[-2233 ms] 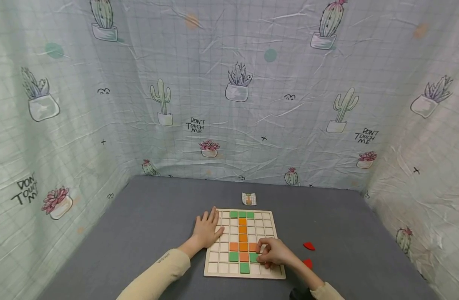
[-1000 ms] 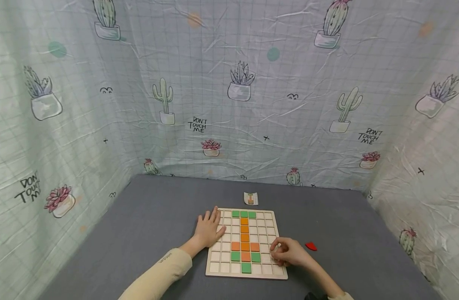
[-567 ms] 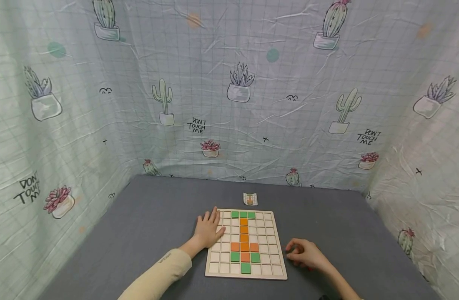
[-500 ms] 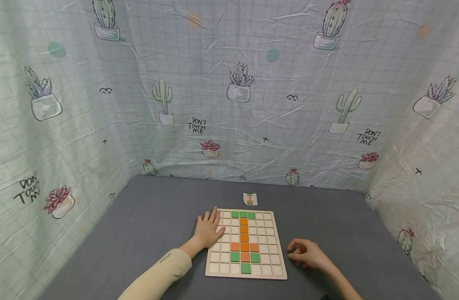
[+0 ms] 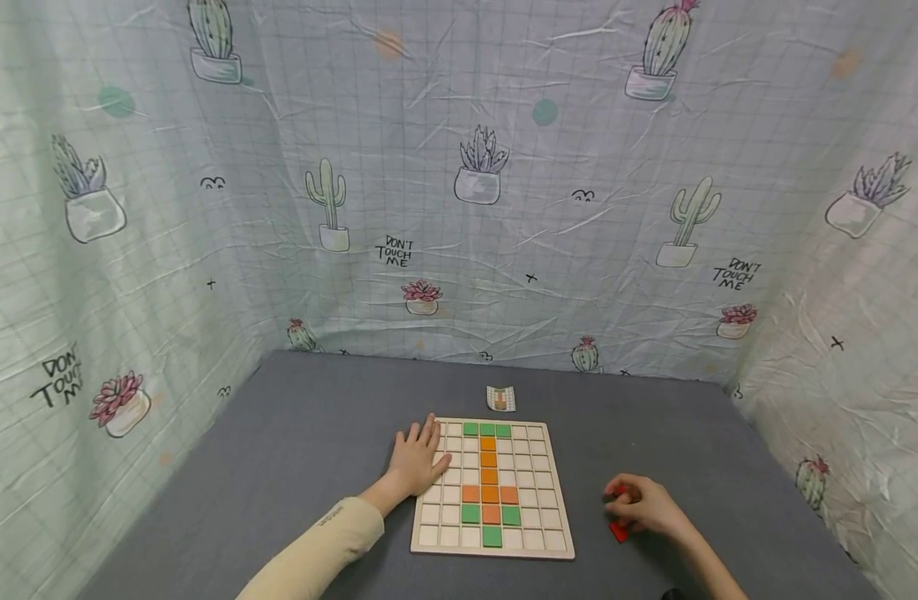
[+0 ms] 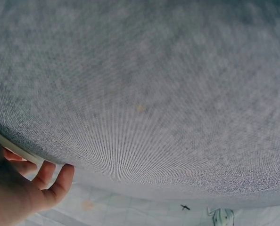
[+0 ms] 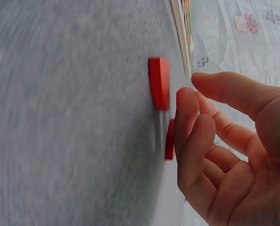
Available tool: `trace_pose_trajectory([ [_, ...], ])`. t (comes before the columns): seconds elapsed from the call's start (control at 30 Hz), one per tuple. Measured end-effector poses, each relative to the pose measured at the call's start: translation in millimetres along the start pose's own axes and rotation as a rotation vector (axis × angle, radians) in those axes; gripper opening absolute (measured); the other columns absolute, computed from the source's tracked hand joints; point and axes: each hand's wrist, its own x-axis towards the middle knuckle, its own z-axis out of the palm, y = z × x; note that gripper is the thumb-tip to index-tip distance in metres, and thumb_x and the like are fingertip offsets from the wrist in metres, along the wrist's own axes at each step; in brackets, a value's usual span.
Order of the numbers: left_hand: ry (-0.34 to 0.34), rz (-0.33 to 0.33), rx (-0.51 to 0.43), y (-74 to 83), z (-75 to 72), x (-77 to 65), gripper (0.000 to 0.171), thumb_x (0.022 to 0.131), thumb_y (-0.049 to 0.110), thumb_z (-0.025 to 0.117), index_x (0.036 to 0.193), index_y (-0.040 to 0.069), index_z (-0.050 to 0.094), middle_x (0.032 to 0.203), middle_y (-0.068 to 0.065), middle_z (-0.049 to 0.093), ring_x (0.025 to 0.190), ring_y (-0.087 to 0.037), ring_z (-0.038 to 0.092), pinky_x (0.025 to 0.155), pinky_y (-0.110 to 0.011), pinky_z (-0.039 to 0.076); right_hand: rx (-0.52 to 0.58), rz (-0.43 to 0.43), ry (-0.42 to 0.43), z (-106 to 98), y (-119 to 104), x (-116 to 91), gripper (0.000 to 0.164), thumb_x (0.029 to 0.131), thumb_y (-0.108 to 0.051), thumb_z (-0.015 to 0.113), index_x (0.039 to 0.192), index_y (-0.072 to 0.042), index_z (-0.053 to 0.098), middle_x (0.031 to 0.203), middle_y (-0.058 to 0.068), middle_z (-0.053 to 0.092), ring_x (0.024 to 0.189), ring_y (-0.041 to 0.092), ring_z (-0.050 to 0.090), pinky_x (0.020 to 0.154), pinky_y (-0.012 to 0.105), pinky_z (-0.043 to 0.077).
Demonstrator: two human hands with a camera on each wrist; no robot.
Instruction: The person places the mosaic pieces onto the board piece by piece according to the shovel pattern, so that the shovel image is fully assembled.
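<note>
A pale wooden board (image 5: 535,497) with a grid of square cells lies on the grey table. Orange tiles (image 5: 489,459) run down one column, with green tiles (image 5: 492,536) at both ends and lighter orange ones near the lower part. My left hand (image 5: 412,461) rests with spread fingers on the board's left edge. To the right of the board, my right hand (image 5: 644,502) hovers over two red pieces with loosely bent fingers and nothing between them. In the right wrist view, a nearer red piece (image 7: 160,84) and a farther red piece (image 7: 170,140) lie just beyond the fingertips.
A small card (image 5: 500,399) printed with a grid pattern lies behind the board. A curtain (image 5: 443,250) with cactus drawings hangs around the back and sides of the grey table (image 5: 338,417).
My right hand has moved right, from the board's lower right cells off the board to the red pieces. The left hand and the tiles stay where they were.
</note>
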Motion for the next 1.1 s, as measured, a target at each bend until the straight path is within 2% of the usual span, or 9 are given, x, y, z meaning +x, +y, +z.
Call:
trace_pose_trajectory([
  [0.23, 0.037, 0.012, -0.021, -2.0, 1.8, -0.5, 0.061, 0.094, 0.046, 0.029, 0.138, 0.004, 0.034, 0.143, -0.015, 0.031, 0.12, -0.033, 0.038, 0.084, -0.051, 0.033, -0.01, 0.033, 0.046, -6.6, 12.2, 0.0, 0.028, 0.076, -0.012, 0.068, 0.096, 0.003, 0.057, 0.069, 0.007, 0.064, 0.055, 0.012, 0.057, 0.046, 0.029, 0.045],
  [0.27, 0.072, 0.022, -0.005, -3.7, 9.2, 0.8, 0.062, 0.095, 0.047, 0.023, 0.14, 0.005, 0.028, 0.146, -0.015, 0.026, 0.121, -0.033, 0.037, 0.083, -0.051, 0.032, -0.011, 0.038, 0.05, -7.5, 13.7, -0.1, 0.028, 0.075, -0.012, 0.068, 0.096, 0.003, 0.057, 0.069, 0.007, 0.064, 0.055, 0.012, 0.057, 0.046, 0.029, 0.045],
  [0.37, 0.085, 0.027, -0.002, -3.6, 9.2, -0.4, 0.064, 0.095, 0.049, 0.018, 0.141, 0.006, 0.026, 0.146, -0.014, 0.024, 0.12, -0.032, 0.037, 0.081, -0.05, 0.032, -0.008, 0.041, 0.051, -10.7, 17.2, 0.0, 0.031, 0.075, -0.012, 0.069, 0.099, 0.004, 0.057, 0.068, 0.006, 0.063, 0.055, 0.011, 0.057, 0.047, 0.029, 0.045],
  [0.47, 0.071, 0.023, -0.006, -2.7, 8.2, -0.3, 0.064, 0.095, 0.049, 0.022, 0.14, 0.005, 0.028, 0.146, -0.015, 0.026, 0.12, -0.033, 0.037, 0.08, -0.05, 0.032, -0.001, 0.055, 0.033, -14.6, 19.8, 1.5, 0.035, 0.075, -0.013, 0.069, 0.103, 0.004, 0.056, 0.066, 0.003, 0.062, 0.054, 0.011, 0.056, 0.047, 0.029, 0.045],
  [0.5, 0.034, 0.012, -0.023, -0.6, 0.5, -2.0, 0.062, 0.094, 0.047, 0.029, 0.138, 0.004, 0.033, 0.144, -0.015, 0.03, 0.119, -0.033, 0.038, 0.081, -0.05, 0.033, 0.0, 0.059, 0.026, -16.0, 20.5, 2.4, 0.036, 0.075, -0.013, 0.069, 0.104, 0.004, 0.055, 0.065, 0.002, 0.062, 0.054, 0.011, 0.056, 0.047, 0.029, 0.045],
  [0.6, 0.019, 0.007, -0.019, 0.7, -1.0, -1.4, 0.061, 0.093, 0.046, 0.035, 0.136, 0.003, 0.036, 0.142, -0.015, 0.033, 0.119, -0.033, 0.039, 0.081, -0.05, 0.033, 0.007, 0.057, 0.002, -20.0, 23.2, 5.0, 0.038, 0.076, -0.012, 0.068, 0.107, 0.005, 0.054, 0.064, 0.001, 0.062, 0.054, 0.012, 0.055, 0.047, 0.03, 0.045],
  [0.77, 0.014, 0.007, 0.008, 1.8, -2.6, -1.1, 0.061, 0.092, 0.047, 0.035, 0.136, 0.005, 0.037, 0.142, -0.014, 0.033, 0.119, -0.032, 0.04, 0.081, -0.049, 0.034, -0.006, 0.058, -0.006, -25.2, 27.3, 8.6, 0.039, 0.076, -0.011, 0.067, 0.108, 0.005, 0.054, 0.065, 0.004, 0.063, 0.054, 0.012, 0.055, 0.046, 0.03, 0.044],
  [1.1, 0.016, 0.003, 0.02, 1.2, -1.6, -1.0, 0.06, 0.092, 0.047, 0.035, 0.136, 0.005, 0.037, 0.142, -0.013, 0.034, 0.118, -0.031, 0.04, 0.08, -0.048, 0.034, -0.054, 0.064, 0.003, -25.0, 27.2, 14.0, 0.037, 0.074, -0.016, 0.071, 0.104, 0.001, 0.06, 0.054, -0.003, 0.055, 0.048, 0.009, 0.049, 0.043, 0.027, 0.04],
])
